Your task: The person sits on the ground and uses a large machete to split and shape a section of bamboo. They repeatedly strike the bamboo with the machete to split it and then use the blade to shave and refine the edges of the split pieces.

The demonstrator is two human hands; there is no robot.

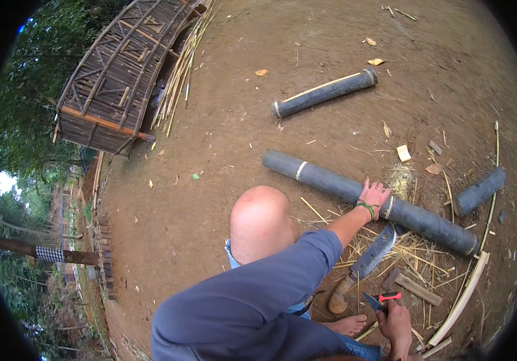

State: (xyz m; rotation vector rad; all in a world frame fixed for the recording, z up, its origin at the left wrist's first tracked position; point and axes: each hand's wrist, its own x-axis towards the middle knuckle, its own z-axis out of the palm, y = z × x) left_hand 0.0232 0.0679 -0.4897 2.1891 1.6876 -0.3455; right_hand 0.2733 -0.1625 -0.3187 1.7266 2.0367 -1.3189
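Note:
My left hand [375, 198], with a green band at the wrist, lies on top of a long dark bamboo pole [330, 182], fingers spread across it. Pale rings mark the pole's joints. At the lower right my right hand [395, 325] is closed on a small knife [375, 302] whose dark blade points up and left. A red-and-black piece [389, 296] shows just above that hand; whether it belongs to the knife I cannot tell. Between my hands a broad machete [376, 251] with a wooden handle lies on the ground, its tip close to the pole.
Another bamboo tube [326, 93] lies farther off, and a short one [480, 191] at the right. Split strips [461, 301] and thin shavings [412, 259] litter the ground by my bare foot [347, 325]. A bamboo structure [123, 66] with long poles [186, 66] beside it stands far left.

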